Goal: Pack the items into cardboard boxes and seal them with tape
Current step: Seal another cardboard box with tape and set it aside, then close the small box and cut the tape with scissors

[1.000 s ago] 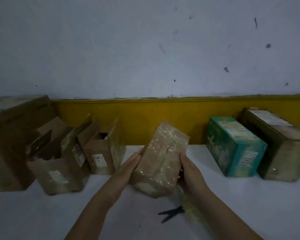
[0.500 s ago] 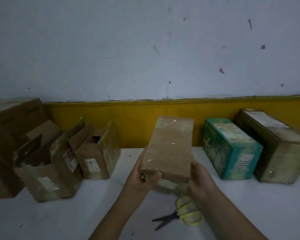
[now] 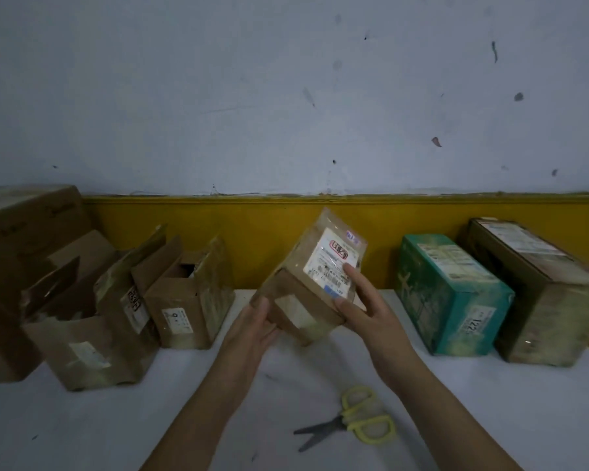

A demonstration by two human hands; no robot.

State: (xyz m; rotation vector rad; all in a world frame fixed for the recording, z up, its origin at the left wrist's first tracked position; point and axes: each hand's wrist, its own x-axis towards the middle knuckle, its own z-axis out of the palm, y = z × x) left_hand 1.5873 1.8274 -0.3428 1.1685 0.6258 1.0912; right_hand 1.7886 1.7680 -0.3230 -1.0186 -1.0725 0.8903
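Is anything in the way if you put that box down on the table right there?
Nothing visible is. The left hand and right hand hold the taped box above the table gap between the open box and the green box; the scissors lie nearer.

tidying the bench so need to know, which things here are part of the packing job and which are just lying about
In the job: taped box held by left hand and right hand; small open box; bigger open box; scissors, likely for tape.
Lying about: teal box; dark box; large carton, all closed, untouched.
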